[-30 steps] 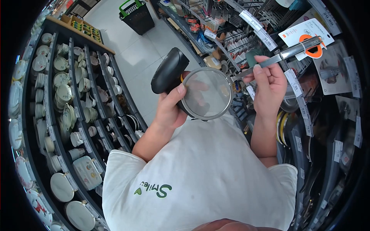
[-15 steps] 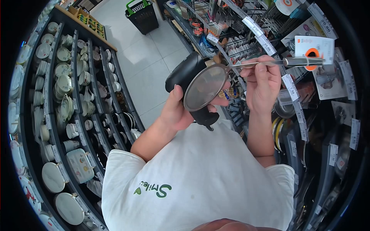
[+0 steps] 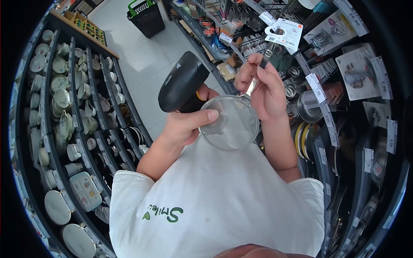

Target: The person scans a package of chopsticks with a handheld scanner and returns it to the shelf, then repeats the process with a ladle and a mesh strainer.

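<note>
My left hand (image 3: 187,124) is closed around a black barcode scanner (image 3: 183,79). Its thumb lies over the rim and mesh of a fine mesh strainer (image 3: 234,129). The strainer's round mesh faces up towards me, in front of my shirt. My right hand (image 3: 269,88) pinches the strainer's metal handle (image 3: 251,87) between thumb and fingers. A white cardboard tag (image 3: 287,34) with a barcode hangs at the far end of the handle. The scanner's head points forward and to the left of the strainer.
Shelves of plates and bowls (image 3: 62,99) line the left side. On the right, racks hold packaged kitchen tools (image 3: 359,73) and price labels (image 3: 317,88). A black basket with a green handle (image 3: 146,19) stands on the tiled floor (image 3: 129,56) ahead.
The strainer has turned from tilted on edge to facing me, its handle and tag swinging forward. My left hand has moved slightly left with the scanner, its thumb now over the mesh.
</note>
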A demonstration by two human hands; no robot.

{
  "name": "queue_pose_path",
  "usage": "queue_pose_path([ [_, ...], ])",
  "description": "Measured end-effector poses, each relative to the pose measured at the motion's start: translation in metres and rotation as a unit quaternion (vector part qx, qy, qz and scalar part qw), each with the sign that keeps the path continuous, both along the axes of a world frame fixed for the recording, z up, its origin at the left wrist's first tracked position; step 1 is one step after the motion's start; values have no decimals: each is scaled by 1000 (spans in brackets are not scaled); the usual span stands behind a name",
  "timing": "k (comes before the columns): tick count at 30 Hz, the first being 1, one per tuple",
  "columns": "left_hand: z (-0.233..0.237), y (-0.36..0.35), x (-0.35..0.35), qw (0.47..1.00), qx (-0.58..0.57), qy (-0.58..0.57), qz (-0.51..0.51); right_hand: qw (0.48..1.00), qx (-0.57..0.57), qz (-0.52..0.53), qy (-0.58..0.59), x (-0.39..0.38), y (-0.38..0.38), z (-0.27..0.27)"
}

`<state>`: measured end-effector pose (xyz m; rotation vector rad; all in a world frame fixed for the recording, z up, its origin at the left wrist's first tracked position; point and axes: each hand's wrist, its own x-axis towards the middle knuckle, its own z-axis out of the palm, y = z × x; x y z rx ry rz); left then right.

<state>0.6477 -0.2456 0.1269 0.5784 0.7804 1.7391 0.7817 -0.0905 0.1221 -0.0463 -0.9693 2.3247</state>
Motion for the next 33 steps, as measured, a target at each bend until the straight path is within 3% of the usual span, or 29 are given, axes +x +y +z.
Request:
queue_pose_path([
  [7,3,-10,-6,999,41,-25,-14,1000,-21,15,4,-8,-4,10],
  [10,6,-11,-5,999,26,14,44,999,-40,13,6,-9,-6,10],
  [20,7,-18,-8,998,40,-28,48,996,-89,1,-8,-8,-14,9],
  [27,9,-19,-5,997,9,-76,32,997,-57,-31,-44,-2,-8,1],
  [33,-1,-20,-6,995,33,-97,13,998,-50,-44,3,2,-13,10],
])
